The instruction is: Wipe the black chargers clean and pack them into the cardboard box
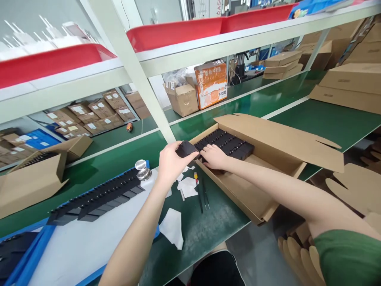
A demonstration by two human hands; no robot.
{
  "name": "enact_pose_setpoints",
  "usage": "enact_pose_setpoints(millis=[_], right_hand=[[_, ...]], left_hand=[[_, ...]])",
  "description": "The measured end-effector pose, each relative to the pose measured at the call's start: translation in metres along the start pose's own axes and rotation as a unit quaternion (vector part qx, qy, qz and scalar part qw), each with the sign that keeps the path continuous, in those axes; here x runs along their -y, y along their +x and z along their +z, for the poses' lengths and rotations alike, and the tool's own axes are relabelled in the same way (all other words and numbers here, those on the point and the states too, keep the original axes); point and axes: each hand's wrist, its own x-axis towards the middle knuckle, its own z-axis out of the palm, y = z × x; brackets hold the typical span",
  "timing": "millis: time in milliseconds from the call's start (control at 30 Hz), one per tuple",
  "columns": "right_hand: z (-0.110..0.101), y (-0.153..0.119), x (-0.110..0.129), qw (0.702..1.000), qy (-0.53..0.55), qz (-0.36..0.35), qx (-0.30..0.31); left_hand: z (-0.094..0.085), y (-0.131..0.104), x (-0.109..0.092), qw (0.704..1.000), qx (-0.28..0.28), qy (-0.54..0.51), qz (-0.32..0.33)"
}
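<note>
Our left hand pinches a flat matte black block just outside the long cardboard box; our right hand lies flat, fingers loosely spread, on the row of black blocks inside. The green surface carries paper scraps at six o'clock and a metal knob at nine.

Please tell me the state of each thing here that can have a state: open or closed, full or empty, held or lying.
Long box: open, flap back, partly filled.
Black parts in box: lined in a row.
Black part: held in left hand.
Right hand: resting on the row, holding nothing visible.
Row on tray: lying flat.
Tweezers: lying unused.
</note>
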Motion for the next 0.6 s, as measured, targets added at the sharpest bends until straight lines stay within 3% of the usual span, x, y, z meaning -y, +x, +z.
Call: enact_pose_setpoints(millis=[133,267,433,600], right_hand=[[0.006,0.004,0.002,0.998,-0.001,0.062,0.006],[0.008,-0.004,-0.006,0.994,0.012,0.112,-0.001],[-0.007,-0.01,-0.033,0.991,0.079,0.103,-0.033],[-0.037,-0.03,-0.066,0.982,0.149,0.069,-0.092]], left_hand=[[-0.01,0.0,0.001,1.0,0.008,0.011,-0.005],[0.01,0.014,-0.002,0.998,0.049,0.032,-0.004],[0.053,0.047,-0.008,0.981,0.179,0.074,0.025],[0.07,0.074,-0.021,0.939,0.311,0.145,0.01]])
